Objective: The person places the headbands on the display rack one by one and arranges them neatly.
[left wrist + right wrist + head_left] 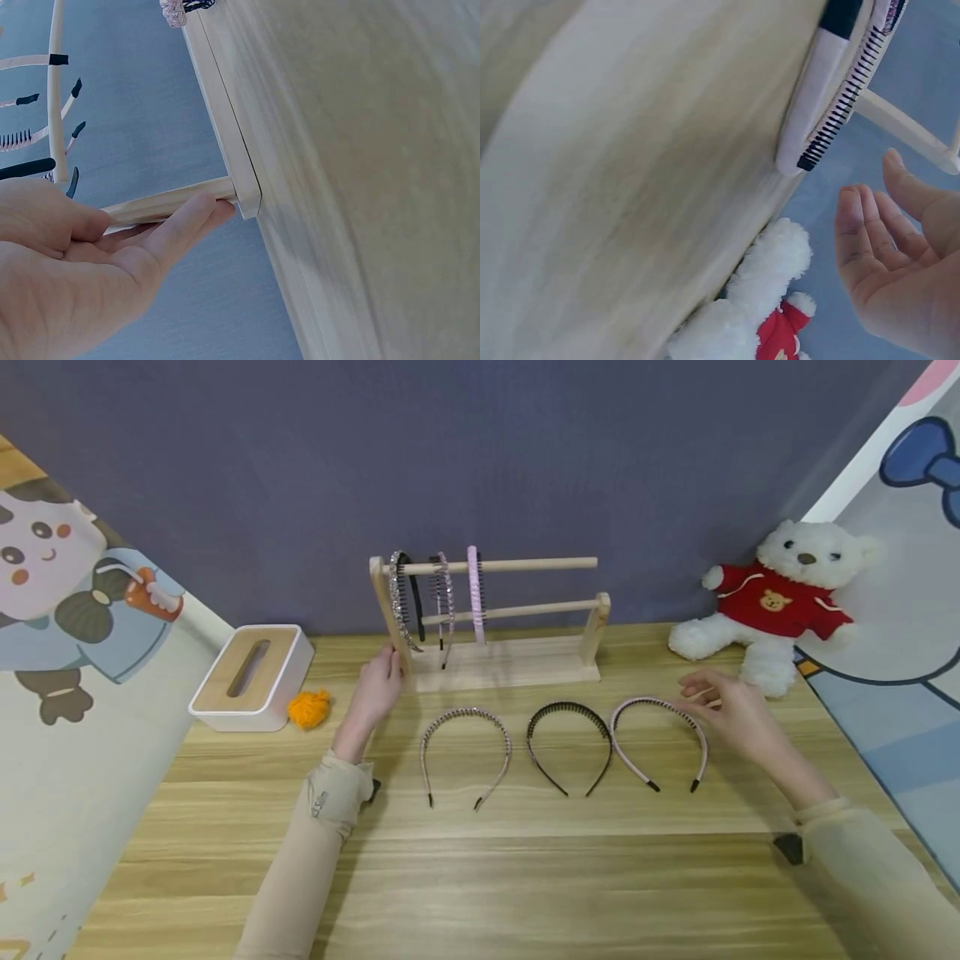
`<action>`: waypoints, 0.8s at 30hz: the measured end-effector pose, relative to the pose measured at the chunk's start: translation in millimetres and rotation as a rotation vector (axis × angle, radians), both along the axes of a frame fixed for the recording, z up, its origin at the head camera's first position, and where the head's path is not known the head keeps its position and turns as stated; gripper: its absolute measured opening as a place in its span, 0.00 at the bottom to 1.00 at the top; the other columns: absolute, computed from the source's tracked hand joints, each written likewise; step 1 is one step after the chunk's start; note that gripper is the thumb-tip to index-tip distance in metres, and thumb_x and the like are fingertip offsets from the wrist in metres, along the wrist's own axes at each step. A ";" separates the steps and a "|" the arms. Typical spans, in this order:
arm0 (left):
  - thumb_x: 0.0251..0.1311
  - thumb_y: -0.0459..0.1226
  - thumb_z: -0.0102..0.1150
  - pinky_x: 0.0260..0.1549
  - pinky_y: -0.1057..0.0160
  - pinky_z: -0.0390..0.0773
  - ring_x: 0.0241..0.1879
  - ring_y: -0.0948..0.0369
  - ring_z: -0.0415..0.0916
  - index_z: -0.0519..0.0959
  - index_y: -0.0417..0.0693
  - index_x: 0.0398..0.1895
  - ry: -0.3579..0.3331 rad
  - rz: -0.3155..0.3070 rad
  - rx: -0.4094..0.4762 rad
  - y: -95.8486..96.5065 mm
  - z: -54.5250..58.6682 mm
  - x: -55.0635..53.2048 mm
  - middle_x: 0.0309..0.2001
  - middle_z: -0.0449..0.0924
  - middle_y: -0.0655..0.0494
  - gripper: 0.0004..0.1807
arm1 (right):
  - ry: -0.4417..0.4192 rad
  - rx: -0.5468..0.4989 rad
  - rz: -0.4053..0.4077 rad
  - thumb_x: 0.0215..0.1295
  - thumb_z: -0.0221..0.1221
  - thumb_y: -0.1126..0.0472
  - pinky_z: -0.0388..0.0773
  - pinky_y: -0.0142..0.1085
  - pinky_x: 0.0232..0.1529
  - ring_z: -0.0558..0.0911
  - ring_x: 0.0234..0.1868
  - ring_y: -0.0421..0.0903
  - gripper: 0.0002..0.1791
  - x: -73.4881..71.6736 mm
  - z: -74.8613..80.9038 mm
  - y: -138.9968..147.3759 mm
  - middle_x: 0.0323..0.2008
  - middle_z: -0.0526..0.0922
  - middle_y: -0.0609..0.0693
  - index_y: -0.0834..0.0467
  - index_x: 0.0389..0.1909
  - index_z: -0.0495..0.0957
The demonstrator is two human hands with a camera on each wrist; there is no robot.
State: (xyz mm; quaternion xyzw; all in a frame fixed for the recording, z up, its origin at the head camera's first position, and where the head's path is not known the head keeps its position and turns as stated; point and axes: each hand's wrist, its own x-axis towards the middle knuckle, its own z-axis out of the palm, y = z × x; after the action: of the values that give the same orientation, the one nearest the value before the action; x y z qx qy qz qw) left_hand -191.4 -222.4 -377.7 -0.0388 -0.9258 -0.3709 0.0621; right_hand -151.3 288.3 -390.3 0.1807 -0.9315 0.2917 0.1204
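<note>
My left hand (375,689) grips the left upright of a wooden headband rack (525,670); in the left wrist view, thumb and fingers lie on either side of the post. A sparkly silver headband (394,597), a beaded lilac headband (450,597) and a pink fabric-wrapped headband (475,585) hang on its left half. On the table before it lie a beaded pale headband (465,711), a black toothed headband (568,705) and a pink toothed headband (654,701). Beside the pink one hovers my right hand (731,706), fingers loosely bent, holding nothing; the right wrist view shows a gap.
A white tissue box with a wooden lid (251,714) stands at the left, with an orange yarn ball (308,709) beside it. At the back right sits a white teddy bear in a red sweater (776,602), close to my right hand. A dark wall (495,460) rises behind the rack.
</note>
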 end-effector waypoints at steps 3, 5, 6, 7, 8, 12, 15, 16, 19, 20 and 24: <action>0.87 0.34 0.33 0.39 0.42 0.78 0.35 0.43 0.75 0.74 0.27 0.60 0.002 0.004 -0.001 0.1 -0.1 0.0 0.36 0.77 0.38 0.20 | -0.021 0.007 -0.006 0.63 0.74 0.73 0.84 0.36 0.33 0.88 0.36 0.62 0.16 0.6 -3.3 3.0 0.39 0.88 0.65 0.72 0.49 0.82; 0.87 0.34 0.33 0.40 0.42 0.78 0.35 0.43 0.75 0.73 0.27 0.61 0.000 0.003 0.002 0.1 0.0 0.1 0.37 0.77 0.38 0.20 | -0.038 0.014 -0.012 0.64 0.74 0.72 0.85 0.40 0.34 0.88 0.36 0.63 0.16 0.9 -5.7 4.9 0.40 0.88 0.66 0.72 0.49 0.82; 0.87 0.34 0.33 0.39 0.42 0.78 0.35 0.43 0.75 0.73 0.26 0.61 0.000 0.003 0.001 0.1 -0.1 0.0 0.37 0.78 0.38 0.21 | -0.044 0.020 -0.016 0.64 0.74 0.72 0.85 0.40 0.33 0.88 0.36 0.63 0.15 0.9 -7.0 5.8 0.40 0.88 0.66 0.72 0.48 0.82; 0.87 0.34 0.33 0.39 0.43 0.78 0.35 0.43 0.75 0.73 0.26 0.61 -0.002 0.002 0.003 0.3 0.0 0.2 0.37 0.77 0.38 0.21 | -0.049 0.024 -0.019 0.64 0.74 0.72 0.85 0.40 0.33 0.88 0.36 0.63 0.15 0.9 -8.4 6.8 0.40 0.87 0.66 0.72 0.48 0.82; 0.87 0.34 0.33 0.38 0.43 0.78 0.34 0.44 0.74 0.73 0.26 0.61 -0.001 0.000 0.002 0.4 0.1 0.2 0.36 0.77 0.38 0.20 | -0.050 0.028 -0.020 0.64 0.74 0.72 0.84 0.41 0.33 0.88 0.36 0.63 0.15 1.1 -9.7 7.6 0.40 0.87 0.67 0.72 0.48 0.82; 0.87 0.33 0.34 0.38 0.42 0.78 0.35 0.43 0.75 0.73 0.27 0.57 0.008 -0.001 0.000 0.5 0.0 0.2 0.36 0.77 0.38 0.19 | -0.055 0.041 -0.025 0.62 0.75 0.72 0.83 0.37 0.32 0.89 0.35 0.63 0.15 1.1 -14.7 11.0 0.39 0.87 0.67 0.72 0.46 0.83; 0.86 0.33 0.34 0.40 0.41 0.78 0.36 0.42 0.75 0.74 0.27 0.57 0.011 0.002 0.004 0.5 -0.2 0.4 0.36 0.77 0.38 0.18 | -0.066 0.051 -0.026 0.61 0.76 0.72 0.82 0.35 0.32 0.88 0.36 0.63 0.16 0.8 -18.0 12.8 0.39 0.88 0.66 0.72 0.46 0.83; 0.86 0.33 0.34 0.39 0.41 0.78 0.36 0.42 0.75 0.74 0.28 0.57 0.010 0.001 0.006 0.5 -0.2 0.4 0.36 0.77 0.38 0.18 | -0.069 0.054 -0.026 0.60 0.76 0.72 0.81 0.36 0.32 0.88 0.36 0.63 0.16 0.7 -18.7 13.2 0.39 0.88 0.66 0.72 0.46 0.83; 0.87 0.33 0.34 0.37 0.42 0.78 0.34 0.43 0.75 0.74 0.28 0.58 0.003 -0.001 0.010 0.5 -0.2 0.6 0.36 0.77 0.38 0.18 | -0.089 0.061 -0.032 0.60 0.77 0.71 0.80 0.36 0.32 0.88 0.37 0.63 0.16 0.0 -20.8 14.3 0.39 0.88 0.66 0.72 0.45 0.83; 0.87 0.33 0.34 0.36 0.43 0.78 0.34 0.44 0.74 0.74 0.28 0.57 0.001 -0.001 0.010 0.4 -0.3 0.6 0.36 0.77 0.38 0.18 | -0.100 0.062 -0.034 0.60 0.77 0.71 0.80 0.35 0.32 0.88 0.37 0.64 0.16 -0.2 -21.2 14.6 0.39 0.88 0.66 0.72 0.45 0.83; 0.87 0.33 0.34 0.35 0.43 0.78 0.33 0.44 0.74 0.74 0.27 0.57 0.004 -0.001 0.006 1.2 -0.3 0.4 0.36 0.77 0.38 0.18 | -0.156 0.070 -0.028 0.60 0.76 0.71 0.80 0.36 0.33 0.88 0.38 0.63 0.14 -0.2 -19.5 15.2 0.38 0.88 0.65 0.71 0.44 0.83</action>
State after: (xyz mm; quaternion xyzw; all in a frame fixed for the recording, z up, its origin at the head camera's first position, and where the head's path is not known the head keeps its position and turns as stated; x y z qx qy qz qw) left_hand -191.0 -221.3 -378.0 -0.0400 -0.9245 -0.3737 0.0636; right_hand -151.5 303.4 -409.8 0.1485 -0.9501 0.2705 0.0453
